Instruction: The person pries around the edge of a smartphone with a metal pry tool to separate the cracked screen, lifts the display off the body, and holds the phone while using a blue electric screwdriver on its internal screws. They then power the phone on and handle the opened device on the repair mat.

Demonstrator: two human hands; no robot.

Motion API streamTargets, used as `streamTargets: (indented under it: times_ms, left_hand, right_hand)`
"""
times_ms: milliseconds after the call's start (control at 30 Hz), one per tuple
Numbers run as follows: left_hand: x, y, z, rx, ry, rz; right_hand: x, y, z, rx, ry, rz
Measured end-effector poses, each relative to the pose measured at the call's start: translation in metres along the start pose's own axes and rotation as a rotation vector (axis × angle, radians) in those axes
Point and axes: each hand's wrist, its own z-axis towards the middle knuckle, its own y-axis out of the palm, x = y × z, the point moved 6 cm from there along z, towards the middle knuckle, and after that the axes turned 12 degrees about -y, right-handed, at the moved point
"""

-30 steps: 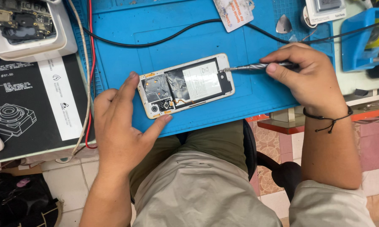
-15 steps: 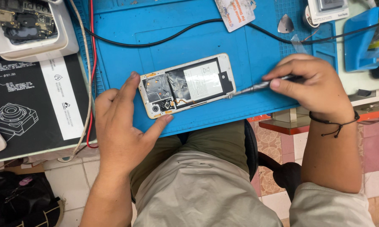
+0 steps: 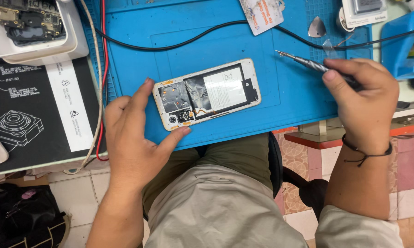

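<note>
An opened white phone (image 3: 207,93) lies back-up on the blue work mat (image 3: 280,87), its battery and inner parts showing. My left hand (image 3: 133,138) rests on the mat at the phone's left end, index finger and thumb against its frame. My right hand (image 3: 360,103) is to the phone's right, closed around a thin metal screwdriver (image 3: 303,61). The screwdriver's tip points up and left, lifted clear of the phone.
A black cable (image 3: 188,39) crosses the mat's far side. A white tray with a circuit board (image 3: 30,27) sits at top left above a black printed box (image 3: 37,110). A triangular pick (image 3: 317,27), a card (image 3: 261,14) and a blue device (image 3: 404,43) lie along the far right.
My right hand has pulled the screwdriver away from the phone's right end, moving right and up. My left hand stays at the phone's left end.
</note>
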Motion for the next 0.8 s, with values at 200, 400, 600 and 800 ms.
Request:
streamTargets:
  times_ms: [200,400,600,800]
  left_hand:
    - [-0.005,-0.002,-0.002,-0.003,0.04,-0.162]
    - [-0.01,-0.005,-0.003,0.011,0.061,-0.199]
    - [-0.019,-0.005,-0.002,-0.028,0.002,-0.093]
    - [-0.017,-0.008,-0.001,-0.007,0.062,-0.1]
  right_hand:
    - [-0.009,0.015,0.0,-0.078,-0.182,-0.229]
    - [-0.063,0.035,0.008,-0.164,-0.506,-0.424]
    - [-0.093,0.074,0.012,-0.372,-0.486,-0.198]
    - [-0.081,0.084,0.008,-0.353,-0.27,0.005]
